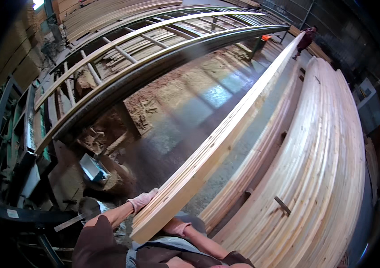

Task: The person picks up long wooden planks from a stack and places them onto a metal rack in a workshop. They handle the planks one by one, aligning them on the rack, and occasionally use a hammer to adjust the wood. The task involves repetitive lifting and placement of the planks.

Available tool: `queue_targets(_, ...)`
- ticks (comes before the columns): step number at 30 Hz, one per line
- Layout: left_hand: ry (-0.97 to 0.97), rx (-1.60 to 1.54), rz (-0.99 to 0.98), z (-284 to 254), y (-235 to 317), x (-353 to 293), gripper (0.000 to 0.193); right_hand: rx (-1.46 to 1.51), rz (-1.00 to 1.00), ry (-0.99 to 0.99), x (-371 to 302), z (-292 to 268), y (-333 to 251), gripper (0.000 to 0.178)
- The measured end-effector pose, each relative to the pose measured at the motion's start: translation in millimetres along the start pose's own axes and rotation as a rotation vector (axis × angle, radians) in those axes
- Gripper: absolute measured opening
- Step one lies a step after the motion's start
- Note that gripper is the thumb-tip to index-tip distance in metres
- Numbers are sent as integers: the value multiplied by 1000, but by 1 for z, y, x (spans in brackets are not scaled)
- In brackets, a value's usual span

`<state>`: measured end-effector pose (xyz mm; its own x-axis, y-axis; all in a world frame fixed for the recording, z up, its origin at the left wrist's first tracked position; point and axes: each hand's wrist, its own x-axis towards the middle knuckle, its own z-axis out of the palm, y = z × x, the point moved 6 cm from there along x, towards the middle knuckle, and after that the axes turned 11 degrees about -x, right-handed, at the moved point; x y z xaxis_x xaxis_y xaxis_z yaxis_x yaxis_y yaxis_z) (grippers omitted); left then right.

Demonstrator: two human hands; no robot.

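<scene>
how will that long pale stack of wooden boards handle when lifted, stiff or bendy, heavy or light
The long, pale stack of wooden boards is probably heavy, reaching toward a distant co-worker. Slender for its length, it may flex midway. Its boards might slip apart, since no strap shows around them.

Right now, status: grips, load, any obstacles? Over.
Left pink-gloved grip against long, pale wooden board bundle; matching right grip opposite, partly hidden. Distant person at far end. Wide pale plank stack alongside, right.

The near boards [201,166] and right stack [319,169] look smooth wood, the gloves [142,200] matt cloth, the floor [217,96] partly glossy.
</scene>
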<state>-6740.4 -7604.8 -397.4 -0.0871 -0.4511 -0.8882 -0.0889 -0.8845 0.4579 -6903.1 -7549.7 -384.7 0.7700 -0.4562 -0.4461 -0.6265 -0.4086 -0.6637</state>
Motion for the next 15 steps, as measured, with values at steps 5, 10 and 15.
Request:
queue_targets(5,24,304,62,-81,-12,21,70,1177,154,341,48,-63,193,53)
queue_targets(10,-130,616,129,-106,-35,6,37,1834,-29,616,83,-194,316,91)
queue_targets(15,-113,562,-37,-171,-80,-6,42,1965,-417,596,161,-311,325,77)
